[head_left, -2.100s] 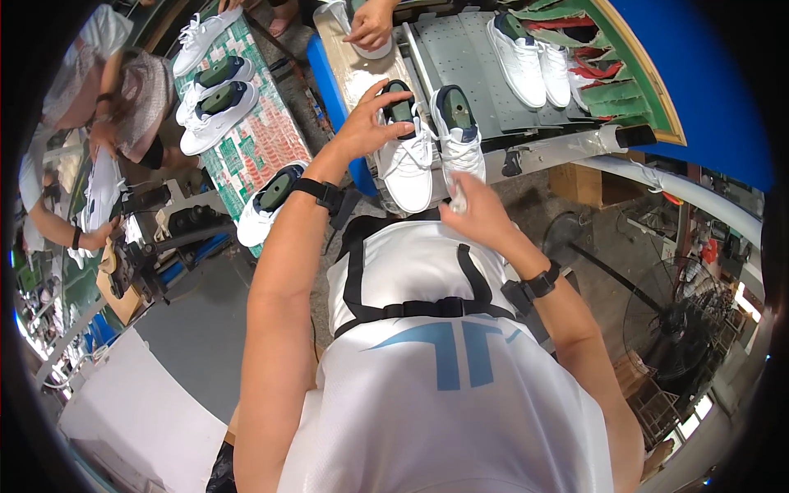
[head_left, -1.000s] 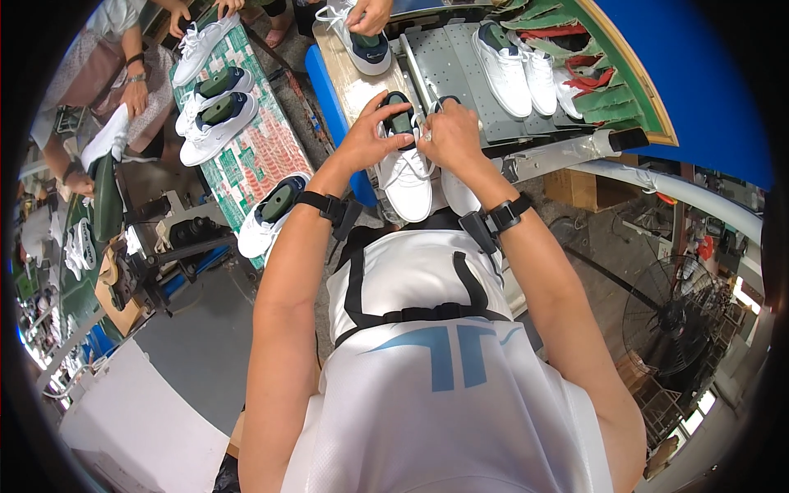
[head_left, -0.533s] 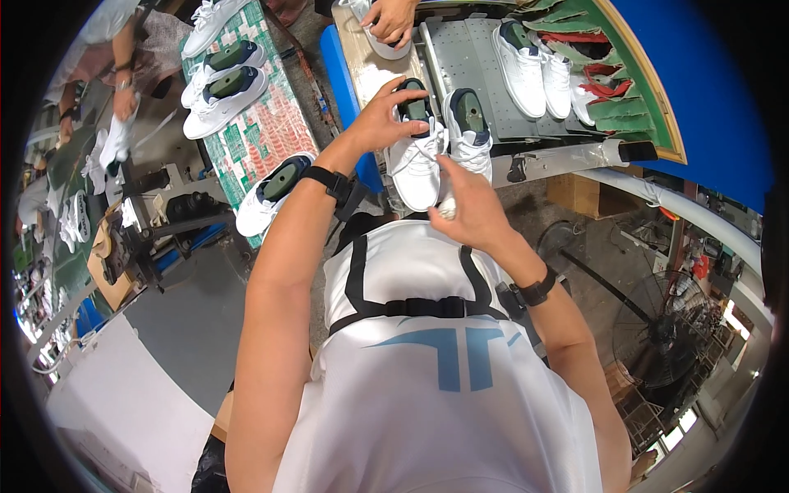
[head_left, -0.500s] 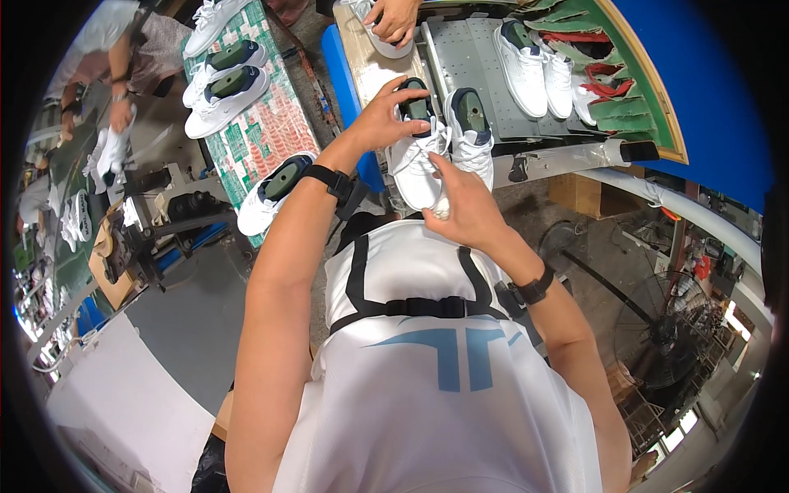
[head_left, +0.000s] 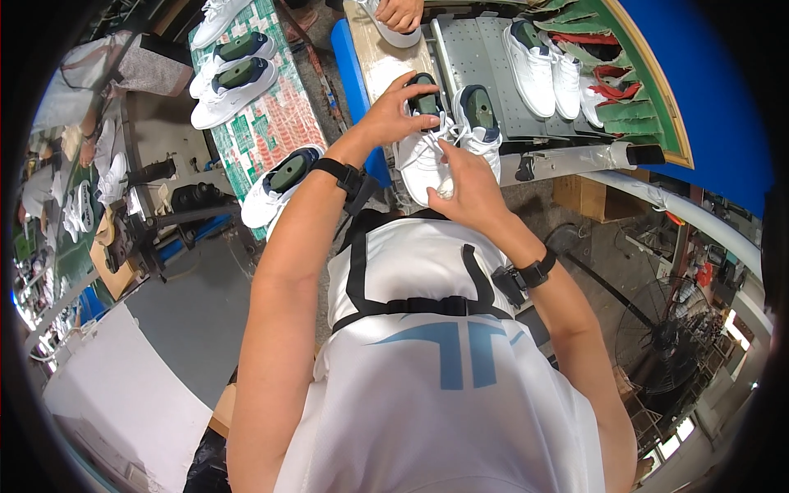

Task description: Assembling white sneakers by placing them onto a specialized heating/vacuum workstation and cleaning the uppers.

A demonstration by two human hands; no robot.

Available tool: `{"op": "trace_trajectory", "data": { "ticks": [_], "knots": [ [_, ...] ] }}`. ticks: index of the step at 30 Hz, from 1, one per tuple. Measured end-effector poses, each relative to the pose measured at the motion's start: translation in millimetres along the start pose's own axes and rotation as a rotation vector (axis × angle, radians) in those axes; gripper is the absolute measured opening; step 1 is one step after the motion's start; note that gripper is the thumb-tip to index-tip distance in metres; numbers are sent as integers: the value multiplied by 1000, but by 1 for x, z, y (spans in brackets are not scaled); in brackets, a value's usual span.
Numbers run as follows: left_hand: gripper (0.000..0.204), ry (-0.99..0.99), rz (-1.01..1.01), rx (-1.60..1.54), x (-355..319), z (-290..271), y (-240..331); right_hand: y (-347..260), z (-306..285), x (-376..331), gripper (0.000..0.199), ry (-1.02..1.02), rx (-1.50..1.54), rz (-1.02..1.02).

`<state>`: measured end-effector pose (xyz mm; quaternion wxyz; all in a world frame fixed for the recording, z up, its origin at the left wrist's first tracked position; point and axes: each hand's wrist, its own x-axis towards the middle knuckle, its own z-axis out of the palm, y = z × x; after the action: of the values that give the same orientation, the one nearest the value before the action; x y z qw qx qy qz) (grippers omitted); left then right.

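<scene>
A white lace-up sneaker (head_left: 419, 168) with a dark green insert in its opening lies before me, toe toward my body. My left hand (head_left: 393, 119) grips its collar, thumb on the near side of the opening and fingers at the far side. Against its right side and laces, my right hand (head_left: 472, 187) is closed, with the thumb on the lacing; the fingers are partly hidden. A small pale thing (head_left: 445, 190) shows at the right palm, too little of it to name. A second white sneaker (head_left: 483, 135) stands right beside the first.
Several more white sneakers (head_left: 238, 94) rest on a patterned board (head_left: 271, 107) at the left. Others (head_left: 530, 74) sit on a grey perforated conveyor (head_left: 477, 62) near green and red flaps (head_left: 612, 78). Another person's hand (head_left: 400, 14) touches a shoe at the top. A fan (head_left: 662, 333) stands lower right.
My right hand has shifted slightly up along the sneaker, its thumb now on the laces. My left hand stays at the collar. The whole view has drifted a little rightward.
</scene>
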<state>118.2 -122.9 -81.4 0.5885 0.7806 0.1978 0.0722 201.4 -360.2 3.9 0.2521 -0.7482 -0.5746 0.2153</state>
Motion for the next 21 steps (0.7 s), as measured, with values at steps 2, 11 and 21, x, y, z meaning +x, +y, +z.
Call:
{"op": "trace_trajectory", "data": {
  "ticks": [2, 11, 21],
  "knots": [
    [69, -35, -31, 47, 1, -1, 3, -1, 1, -2, 83, 34, 7, 12],
    [67, 20, 42, 158, 0, 2, -2, 3, 10, 14, 87, -60, -105, -64],
    [63, 35, 53, 126, -1, 4, 6, 7, -3, 27, 70, -203, 487, 313]
  ]
}}
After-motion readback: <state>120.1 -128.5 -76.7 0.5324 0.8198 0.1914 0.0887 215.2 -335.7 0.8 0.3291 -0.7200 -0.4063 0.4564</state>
